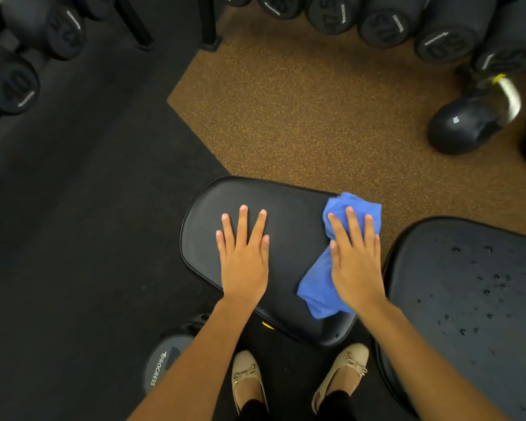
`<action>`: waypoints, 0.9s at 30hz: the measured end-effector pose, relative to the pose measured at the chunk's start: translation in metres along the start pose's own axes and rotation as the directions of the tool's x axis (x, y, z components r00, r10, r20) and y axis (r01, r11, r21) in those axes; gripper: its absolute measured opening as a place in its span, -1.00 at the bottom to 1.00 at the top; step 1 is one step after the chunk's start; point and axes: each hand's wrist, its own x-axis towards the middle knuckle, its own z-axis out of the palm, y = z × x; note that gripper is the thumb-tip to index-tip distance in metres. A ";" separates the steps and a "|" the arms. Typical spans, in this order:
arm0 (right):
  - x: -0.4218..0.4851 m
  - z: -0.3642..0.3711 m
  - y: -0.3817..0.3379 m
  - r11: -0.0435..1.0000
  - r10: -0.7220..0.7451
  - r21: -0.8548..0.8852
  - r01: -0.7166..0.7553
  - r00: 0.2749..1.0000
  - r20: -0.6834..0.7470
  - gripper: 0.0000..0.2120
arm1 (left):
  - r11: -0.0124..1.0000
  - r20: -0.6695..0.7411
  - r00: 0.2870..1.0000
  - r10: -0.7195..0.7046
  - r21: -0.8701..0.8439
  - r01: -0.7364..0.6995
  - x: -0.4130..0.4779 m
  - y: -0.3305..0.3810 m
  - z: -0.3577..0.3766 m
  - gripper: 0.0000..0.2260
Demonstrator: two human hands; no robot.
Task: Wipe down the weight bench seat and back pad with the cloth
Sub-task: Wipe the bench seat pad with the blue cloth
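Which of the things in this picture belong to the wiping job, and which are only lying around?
For the job: blue cloth under the right hand; seat pad, left hand flat on it; back pad, droplets on it.
Just lying about: row of dumbbells; kettlebell; dumbbell by the feet.

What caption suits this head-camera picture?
Wiping: right hand presses a blue cloth on the bench seat, left hand flat beside it; back pad dotted with droplets.
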 end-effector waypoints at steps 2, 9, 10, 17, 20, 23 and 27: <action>-0.028 0.006 -0.014 0.999 0.005 -0.034 -0.006 1.000 -0.026 -0.52 | 1.000 -0.001 1.000 0.000 -0.006 0.000 0.000 0.001 0.000 -0.54; -0.032 0.019 -0.031 0.990 -0.135 -0.031 0.136 0.991 0.012 -0.53 | 0.999 0.006 1.000 0.018 -0.047 -0.018 0.000 -0.001 -0.003 -0.50; -0.033 0.017 -0.026 0.999 -0.052 0.001 0.052 0.999 0.006 -0.53 | 0.999 0.008 1.000 0.022 -0.044 -0.021 0.000 -0.001 -0.003 -0.49; -0.073 0.026 -0.069 0.985 0.168 0.061 -0.164 0.983 -0.075 -0.51 | 0.998 0.001 1.000 0.010 -0.055 -0.010 0.000 0.001 -0.002 -0.48; -0.080 0.032 -0.091 0.996 0.079 0.036 -0.077 0.996 -0.042 -0.47 | 0.998 0.002 1.000 0.014 -0.063 -0.014 0.001 0.001 -0.004 -0.47; -0.089 0.028 -0.072 1.000 -0.022 0.018 0.021 0.999 0.024 -0.47 | 0.997 -0.009 1.000 0.025 -0.068 -0.025 0.000 -0.001 -0.004 -0.48; -0.105 0.016 -0.041 0.996 0.076 0.033 -0.078 0.996 0.034 -0.54 | 0.998 -0.004 0.999 0.033 -0.047 -0.033 0.000 -0.001 -0.005 -0.51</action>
